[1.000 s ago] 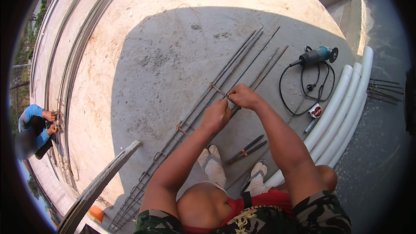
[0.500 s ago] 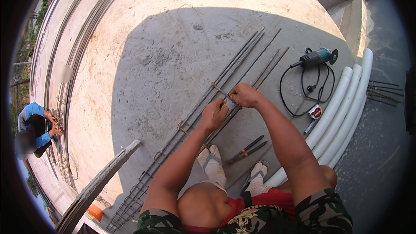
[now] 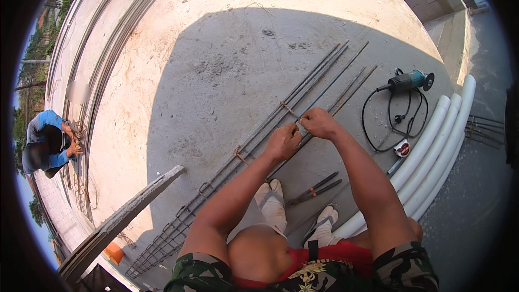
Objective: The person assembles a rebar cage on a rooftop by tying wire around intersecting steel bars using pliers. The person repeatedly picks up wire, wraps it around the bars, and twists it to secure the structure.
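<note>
A long rebar cage (image 3: 172, 233) lies slantwise on the concrete, its bars running out loose at the far end. My left hand (image 3: 285, 141) is closed in a pinch over the bars, just beside a rusty stirrup (image 3: 290, 110). Close against it, my right hand (image 3: 320, 123) is also closed, with the fingertips at the same stirrup's near corner. Whatever small piece the fingers pinch is hidden between them. By my feet lies a pair of end-cutting pincers (image 3: 315, 189), dark with orange marks on the handles.
An angle grinder (image 3: 410, 80) with a coiled black cord lies to the right, near white plastic pipes (image 3: 431, 132). A rough plank (image 3: 127, 213) juts in at the lower left. Far left, a person in blue sleeves (image 3: 50, 143) crouches over more rebar.
The whole view has shifted, so the scene sits a little farther right. Both hands stay close together at the stirrup, with fingers still pinched.
</note>
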The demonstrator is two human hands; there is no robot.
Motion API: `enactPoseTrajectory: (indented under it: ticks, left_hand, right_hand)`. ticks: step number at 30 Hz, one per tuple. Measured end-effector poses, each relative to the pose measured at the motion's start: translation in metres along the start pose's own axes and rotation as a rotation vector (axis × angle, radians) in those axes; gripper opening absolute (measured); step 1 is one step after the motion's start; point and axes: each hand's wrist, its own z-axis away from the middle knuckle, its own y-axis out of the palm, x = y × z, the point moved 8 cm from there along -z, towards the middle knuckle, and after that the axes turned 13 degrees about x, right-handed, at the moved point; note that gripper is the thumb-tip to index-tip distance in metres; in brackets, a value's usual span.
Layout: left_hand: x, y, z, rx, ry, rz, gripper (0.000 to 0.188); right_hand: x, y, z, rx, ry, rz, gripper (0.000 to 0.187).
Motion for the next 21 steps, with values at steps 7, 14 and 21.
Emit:
enactPoseTrajectory:
  ticks: [7, 14, 21]
  left_hand:
    - [-0.014, 0.011, 0.009, -0.081, 0.123, -0.469, 0.012]
    - [-0.014, -0.001, 0.021, -0.348, 0.151, -0.380, 0.019]
    - [0.031, 0.024, -0.043, 0.279, -0.297, 0.016, 0.037]
  right_hand:
    - [0.016, -0.005, 0.004, 0.018, -0.026, 0.157, 0.027]
    - [0.022, -0.004, 0.010, -0.077, -0.001, 0.391, 0.027]
    - [0.025, 0.002, 0.016, -0.239, -0.054, 0.437, 0.025]
